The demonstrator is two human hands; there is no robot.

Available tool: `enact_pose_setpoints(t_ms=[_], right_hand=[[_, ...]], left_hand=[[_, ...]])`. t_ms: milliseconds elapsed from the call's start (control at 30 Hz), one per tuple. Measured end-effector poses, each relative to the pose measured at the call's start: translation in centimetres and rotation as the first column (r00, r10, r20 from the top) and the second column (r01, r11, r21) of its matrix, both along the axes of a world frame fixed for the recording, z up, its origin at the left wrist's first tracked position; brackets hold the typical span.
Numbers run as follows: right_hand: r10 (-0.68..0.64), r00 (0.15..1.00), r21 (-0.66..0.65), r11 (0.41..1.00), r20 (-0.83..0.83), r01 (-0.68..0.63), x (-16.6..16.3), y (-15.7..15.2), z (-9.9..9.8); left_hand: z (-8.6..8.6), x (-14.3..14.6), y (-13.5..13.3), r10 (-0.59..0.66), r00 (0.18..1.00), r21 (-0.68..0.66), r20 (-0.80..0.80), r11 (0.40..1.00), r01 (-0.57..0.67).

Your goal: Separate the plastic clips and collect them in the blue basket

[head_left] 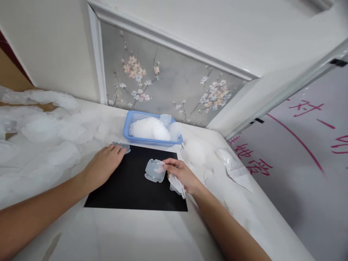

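A thin, translucent plastic piece (155, 171), roughly square with rounded, notched edges, is pinched by its right edge in the thumb and forefinger of my right hand (181, 174). Several similar pieces (176, 185) are tucked in a stack under the same hand. Below them lies a black rectangular mat (130, 192). My left hand (106, 163) is at the mat's far left corner, its fingers laid over another translucent piece (125, 148), partly covering it. These fingers are stretched out and look flat rather than closed round the piece.
Just beyond the mat stands a blue basket (152, 142) holding white, cloudy-looking material and translucent pieces. Heaps of translucent pieces (49, 134) spread over the left of the white table (130, 235). More whitish pieces and a clear plastic bag (235, 170) lie right, near a whiteboard (299, 188).
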State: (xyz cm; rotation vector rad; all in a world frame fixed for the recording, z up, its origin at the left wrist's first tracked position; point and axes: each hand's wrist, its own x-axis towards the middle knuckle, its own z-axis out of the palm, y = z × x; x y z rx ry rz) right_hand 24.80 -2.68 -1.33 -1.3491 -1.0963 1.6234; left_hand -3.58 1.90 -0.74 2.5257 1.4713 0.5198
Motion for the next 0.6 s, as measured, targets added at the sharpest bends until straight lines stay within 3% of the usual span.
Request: enact_pose_setpoints(t_ms=[100,200,367,433,500,600], right_hand=[[0.007,0.997,-0.017,1.000,-0.078,-0.008,0.3,0.3,-0.5],[0.009,0.993,-0.023,1.000,-0.118,-0.012,0.5,0.5,-0.5],[0.013,0.994,-0.010,1.000,-0.111,-0.014,0.6,0.5,0.0],[0.011,0.993,-0.008,1.000,-0.113,-0.012,0.5,0.5,0.2],[0.011,0.993,-0.013,1.000,-0.117,-0.013,0.5,0.4,0.4],[0.013,0.994,-0.013,1.000,-0.108,-0.014,0.4,0.4,0.4]], left_hand=[[0.1,0.3,0.0,0.020,0.997,0.048,-0.080,0.999,-0.016],[0.1,0.3,0.5,0.041,0.997,0.066,-0.062,0.997,-0.037],[1.2,0.8,-0.1,0.035,0.988,-0.007,0.150,0.999,-0.035],[1.8,1.5,-1.0,0.068,0.950,-0.131,0.303,0.991,-0.029],[2.0,2.3,-1.9,0.157,0.854,-0.379,0.495,0.924,0.050],[1.7,3.1,-2.4,0.363,0.688,-0.653,0.628,0.727,0.213]])
